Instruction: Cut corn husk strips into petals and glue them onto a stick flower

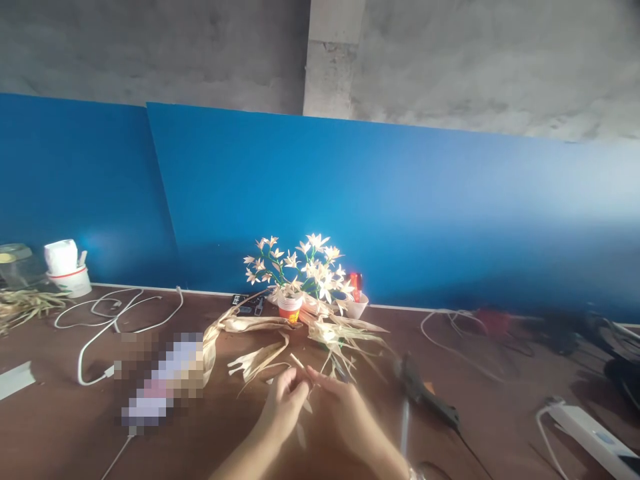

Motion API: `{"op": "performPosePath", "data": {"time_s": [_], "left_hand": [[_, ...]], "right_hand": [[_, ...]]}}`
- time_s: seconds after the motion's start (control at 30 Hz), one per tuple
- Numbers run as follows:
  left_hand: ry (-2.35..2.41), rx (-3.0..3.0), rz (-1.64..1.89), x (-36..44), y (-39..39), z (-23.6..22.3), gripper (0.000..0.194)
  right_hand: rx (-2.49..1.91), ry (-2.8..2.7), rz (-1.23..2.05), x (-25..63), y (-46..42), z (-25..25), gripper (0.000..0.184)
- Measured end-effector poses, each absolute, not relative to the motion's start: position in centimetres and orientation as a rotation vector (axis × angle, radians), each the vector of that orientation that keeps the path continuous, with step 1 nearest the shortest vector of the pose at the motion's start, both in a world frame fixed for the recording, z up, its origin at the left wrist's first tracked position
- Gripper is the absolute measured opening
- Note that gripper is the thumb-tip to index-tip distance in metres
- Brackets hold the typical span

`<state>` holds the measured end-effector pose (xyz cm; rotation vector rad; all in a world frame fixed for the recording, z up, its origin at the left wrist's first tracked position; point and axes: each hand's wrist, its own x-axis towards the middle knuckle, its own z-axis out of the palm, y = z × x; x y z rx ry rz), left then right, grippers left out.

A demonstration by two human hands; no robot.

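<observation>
Hands close together, I lean in low over the brown tabletop (225, 427). My left hand (286, 402) is curled, thumb and forefinger pinched on a slim pale piece (297, 362). My right hand (339, 392) meets it from the other side, forefinger stretched toward the same spot; blur and overlap keep me from telling whether it grips too.

The piece lies right at my fingertips, its long axis slanting away from me and leftward, the free end pointing out past my left hand and the lower end tucked where my two hands meet. By that slant, I judge my left hand nearer its free end, my right hand nearer the tucked one.

Off to my right lies a dark tool (430, 398), apart from both hands. Just beyond my fingers is a loose husk (260, 361), to the left, with a heap of dry husks (340, 331) to the right. Farther back stands a paper cup (290, 309), pale star-shaped flowers (317, 270) spreading above it, then the blue panel (350, 187) and concrete wall (150, 53).
</observation>
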<state>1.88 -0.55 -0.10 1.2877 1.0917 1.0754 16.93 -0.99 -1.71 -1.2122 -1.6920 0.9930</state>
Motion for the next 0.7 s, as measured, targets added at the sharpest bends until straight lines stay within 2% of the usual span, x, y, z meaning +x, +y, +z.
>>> {"op": "performPosePath", "data": {"time_s": [0.1, 0.2, 0.4, 0.53, 0.7], "left_hand": [[1.138, 1.249, 1.059, 1.6, -0.3, 0.0, 0.022], [1.238, 1.399, 1.072, 0.4, 1.0, -0.2, 0.027], [1.552, 1.849, 0.876, -1.7, 2.7, -1.2, 0.029], [1.571, 2.059, 0.724, -1.4, 2.3, -1.5, 0.025], [1.642, 2.235, 0.657, -1.2, 1.9, -1.5, 0.023]], "right_hand": [[-1.422, -1.866, 0.691, 17.9, -0.6, -1.3, 0.053], [-1.523, -1.834, 0.528, 19.0, -0.4, -0.7, 0.055], [-1.626, -1.931, 0.733, 18.6, -0.8, -0.1, 0.05], [-1.653, -1.91, 0.707, 18.1, -0.9, 0.2, 0.042], [-1.669, -1.902, 0.683, 18.3, -1.0, 0.9, 0.041]]}}
